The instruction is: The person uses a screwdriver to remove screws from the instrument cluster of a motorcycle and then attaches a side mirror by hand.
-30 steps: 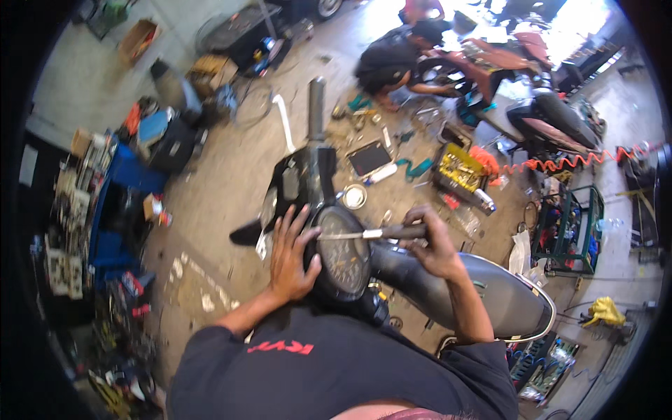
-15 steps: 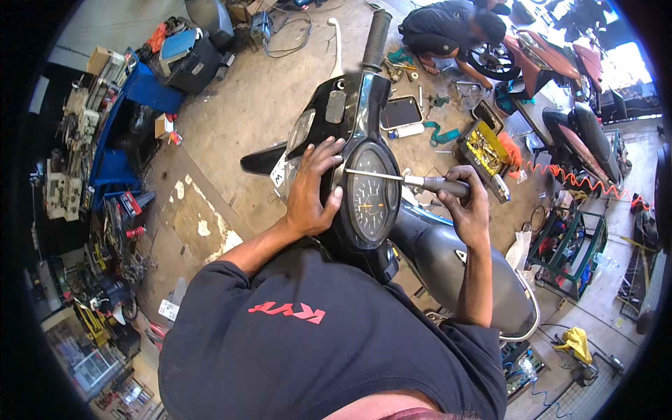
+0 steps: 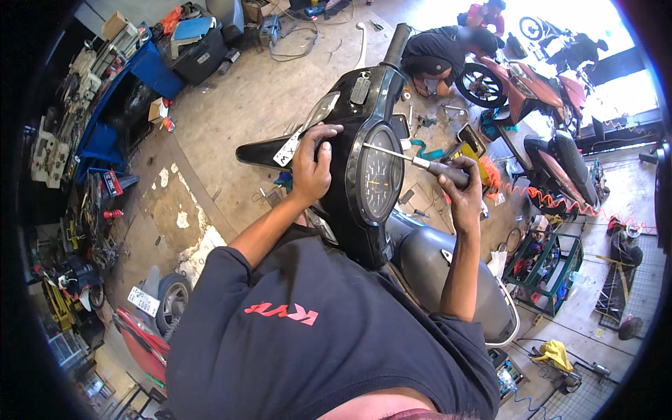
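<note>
- Right hand [image 3: 462, 192]: fingers closed around the dark handle of a screwdriver [image 3: 450, 174]; hold looks like thumb and fingertips near the butt, not a full fist, probably for finer control of the shank's angle
- Screwdriver lies aslant over the speedometer [image 3: 380, 185]; tip at the dial's upper-left rim; cannot tell whether it is wedged in the edge or merely resting there
- Left hand [image 3: 313, 171]: fingers loosely bent, no tool seen in them; they rest along the left side of the black handlebar cowl [image 3: 350, 185], presumably bracing it
- Speedometer sits set into the cowl, between the two hands, face upward; readable from above, and within easy reach of both
- Scooter seat [image 3: 437, 259] extends to the right, partly behind the right forearm; handlebar grip [image 3: 398, 45] points away from the wearer
- Beyond: co-worker [image 3: 434, 52] crouches beside a red motorcycle [image 3: 532, 84], low posture perhaps suiting its wheel height; coiled orange hose [image 3: 539, 199] trails at right, its coils likely there to let it stretch
</note>
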### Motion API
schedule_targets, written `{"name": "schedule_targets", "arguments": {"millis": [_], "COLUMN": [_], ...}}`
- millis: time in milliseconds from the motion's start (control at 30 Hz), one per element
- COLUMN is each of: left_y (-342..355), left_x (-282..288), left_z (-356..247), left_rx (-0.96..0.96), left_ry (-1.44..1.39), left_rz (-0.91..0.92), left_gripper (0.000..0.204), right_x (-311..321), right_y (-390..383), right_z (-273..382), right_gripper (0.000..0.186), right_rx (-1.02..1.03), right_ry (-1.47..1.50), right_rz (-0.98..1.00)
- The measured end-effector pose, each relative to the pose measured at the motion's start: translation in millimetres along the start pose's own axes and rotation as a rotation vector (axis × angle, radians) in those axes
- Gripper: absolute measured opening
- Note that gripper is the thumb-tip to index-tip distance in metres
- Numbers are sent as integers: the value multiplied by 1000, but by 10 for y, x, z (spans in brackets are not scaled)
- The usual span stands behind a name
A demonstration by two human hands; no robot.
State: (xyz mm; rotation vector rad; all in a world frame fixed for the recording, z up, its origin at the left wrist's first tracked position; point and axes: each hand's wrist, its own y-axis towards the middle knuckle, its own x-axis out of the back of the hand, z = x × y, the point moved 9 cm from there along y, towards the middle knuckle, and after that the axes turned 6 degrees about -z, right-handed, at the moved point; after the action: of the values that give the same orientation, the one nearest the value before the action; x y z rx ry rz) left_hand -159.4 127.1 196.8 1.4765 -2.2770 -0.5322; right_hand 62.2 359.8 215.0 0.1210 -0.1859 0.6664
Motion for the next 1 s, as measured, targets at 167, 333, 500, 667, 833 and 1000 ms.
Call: {"name": "schedule_targets", "arguments": {"millis": [167,333,500,667,833,1000], "left_y": [-309,-635,-963,-711,-534,-833], "left_x": [386,1484,1838,354,330,510], "left_z": [389,1514,2446,1307,1167,1623], "left_rx": [194,450,638,749,646,781], "left_ry": [74,41,-94,-209,19,-136], "left_rz": [-113,-433,-730,-239,-218,-215], "left_gripper": [18,29,53,73,63,63], "right_x": [51,592,1295,1791,1566,1299], "right_y": [-72,-358,-771,-1208,-1052,-1248], "right_z": [45,229,295,43,-94,-51], "right_gripper": [45,41,40,40,40,39], "right_rx": [45,147,251,215,162,158], "right_ry": [87,116,175,177,277,187], "right_rz": [-123,-354,-470,-537,-564,-436]}}
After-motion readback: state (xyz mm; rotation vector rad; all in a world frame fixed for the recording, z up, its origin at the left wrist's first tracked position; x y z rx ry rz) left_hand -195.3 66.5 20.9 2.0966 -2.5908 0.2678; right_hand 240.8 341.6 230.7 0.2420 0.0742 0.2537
